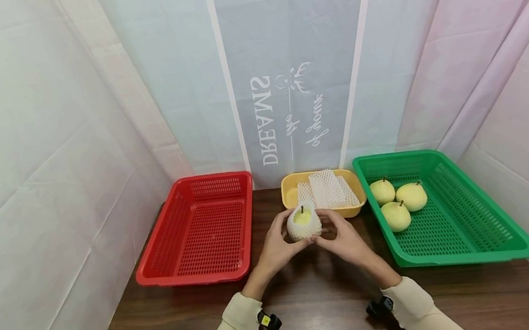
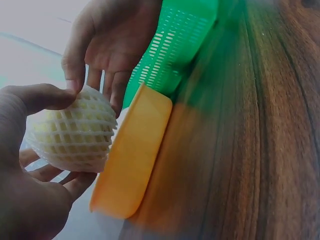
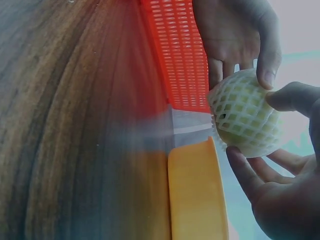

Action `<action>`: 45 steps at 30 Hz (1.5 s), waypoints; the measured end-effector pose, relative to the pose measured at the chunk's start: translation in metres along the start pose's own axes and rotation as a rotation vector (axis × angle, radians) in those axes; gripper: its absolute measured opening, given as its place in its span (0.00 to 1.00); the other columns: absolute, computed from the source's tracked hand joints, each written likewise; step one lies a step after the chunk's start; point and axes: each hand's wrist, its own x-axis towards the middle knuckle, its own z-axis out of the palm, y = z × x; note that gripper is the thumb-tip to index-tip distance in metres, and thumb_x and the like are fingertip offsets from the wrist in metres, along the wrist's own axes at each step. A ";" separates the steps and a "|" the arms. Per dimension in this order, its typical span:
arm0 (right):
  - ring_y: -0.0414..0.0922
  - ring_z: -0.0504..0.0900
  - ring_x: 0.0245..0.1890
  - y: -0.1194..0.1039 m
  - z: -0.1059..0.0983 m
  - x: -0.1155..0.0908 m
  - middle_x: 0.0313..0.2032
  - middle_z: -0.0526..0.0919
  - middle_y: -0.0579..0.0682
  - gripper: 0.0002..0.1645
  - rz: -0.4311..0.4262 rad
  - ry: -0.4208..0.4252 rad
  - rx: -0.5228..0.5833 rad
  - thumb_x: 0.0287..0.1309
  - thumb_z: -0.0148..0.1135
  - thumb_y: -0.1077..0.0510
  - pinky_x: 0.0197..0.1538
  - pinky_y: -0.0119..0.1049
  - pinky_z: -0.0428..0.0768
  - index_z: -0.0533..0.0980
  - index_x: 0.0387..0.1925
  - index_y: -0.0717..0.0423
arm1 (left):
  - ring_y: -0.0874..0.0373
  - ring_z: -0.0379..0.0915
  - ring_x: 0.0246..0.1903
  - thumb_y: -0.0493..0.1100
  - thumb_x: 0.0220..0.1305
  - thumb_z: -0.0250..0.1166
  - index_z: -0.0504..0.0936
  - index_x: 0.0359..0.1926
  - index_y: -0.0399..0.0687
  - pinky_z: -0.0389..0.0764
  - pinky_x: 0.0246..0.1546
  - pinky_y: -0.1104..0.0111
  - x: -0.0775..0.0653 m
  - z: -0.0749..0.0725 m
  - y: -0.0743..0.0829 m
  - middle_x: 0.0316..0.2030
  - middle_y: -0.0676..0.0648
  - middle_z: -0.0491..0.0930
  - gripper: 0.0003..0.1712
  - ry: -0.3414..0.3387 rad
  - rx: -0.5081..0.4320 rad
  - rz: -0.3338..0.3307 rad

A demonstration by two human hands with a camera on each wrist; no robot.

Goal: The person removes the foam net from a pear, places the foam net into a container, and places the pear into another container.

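A pear (image 1: 303, 216) with its stem up sits inside a white foam net sleeve (image 1: 305, 230), held above the table between both hands. My left hand (image 1: 277, 246) grips it from the left, thumb on the near side and fingers curled round the far side. From the right, my right hand (image 1: 343, 237) holds it the same way, and the two thumbs meet in front. Both wrist views show the net (image 2: 75, 132) stretched over the pear's body. Just behind the hands, a yellow basket (image 1: 356, 210) contains several flat foam nets (image 1: 328, 188).
A red basket (image 1: 196, 279) stands on the left of the brown wooden table (image 1: 316, 308). On the right, a green basket (image 1: 465, 258) holds three bare pears (image 1: 396, 217) on its left side. Fabric hangs behind and along both sides.
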 end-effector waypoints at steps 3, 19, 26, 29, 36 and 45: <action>0.60 0.84 0.58 0.001 0.001 -0.001 0.63 0.79 0.64 0.38 0.018 -0.021 0.009 0.65 0.74 0.61 0.58 0.53 0.86 0.68 0.72 0.59 | 0.45 0.72 0.71 0.42 0.57 0.83 0.70 0.74 0.47 0.74 0.71 0.48 -0.001 -0.001 -0.003 0.71 0.42 0.73 0.47 -0.008 0.031 -0.014; 0.58 0.82 0.61 0.009 0.006 -0.002 0.62 0.79 0.61 0.40 0.030 -0.084 -0.025 0.63 0.74 0.65 0.61 0.55 0.83 0.67 0.73 0.59 | 0.52 0.73 0.67 0.47 0.55 0.85 0.71 0.74 0.55 0.77 0.68 0.54 -0.004 -0.005 -0.013 0.69 0.48 0.75 0.48 -0.067 0.135 -0.093; 0.60 0.80 0.63 0.013 0.008 -0.002 0.63 0.78 0.62 0.40 0.021 -0.118 -0.064 0.62 0.74 0.66 0.61 0.52 0.84 0.67 0.72 0.60 | 0.54 0.73 0.67 0.45 0.54 0.85 0.71 0.75 0.54 0.76 0.67 0.55 -0.005 -0.006 -0.016 0.68 0.49 0.76 0.49 -0.098 0.149 -0.096; 0.60 0.80 0.64 0.015 0.010 -0.001 0.63 0.78 0.62 0.40 0.026 -0.126 -0.067 0.62 0.74 0.66 0.60 0.50 0.85 0.67 0.72 0.61 | 0.54 0.72 0.67 0.46 0.54 0.85 0.71 0.75 0.53 0.77 0.67 0.54 -0.005 -0.007 -0.017 0.68 0.48 0.76 0.50 -0.109 0.167 -0.103; 0.60 0.79 0.65 0.020 0.013 -0.002 0.64 0.78 0.63 0.39 0.050 -0.147 -0.085 0.62 0.74 0.67 0.58 0.42 0.86 0.67 0.71 0.63 | 0.51 0.73 0.67 0.44 0.54 0.85 0.72 0.73 0.51 0.75 0.68 0.49 -0.007 -0.008 -0.021 0.66 0.45 0.76 0.48 -0.131 0.183 -0.116; 0.60 0.82 0.62 0.023 0.014 -0.004 0.64 0.77 0.64 0.40 0.050 -0.158 -0.110 0.61 0.76 0.66 0.55 0.42 0.88 0.68 0.71 0.63 | 0.50 0.73 0.67 0.42 0.53 0.84 0.74 0.72 0.51 0.74 0.68 0.48 -0.008 -0.006 -0.029 0.67 0.44 0.76 0.46 -0.151 0.197 -0.122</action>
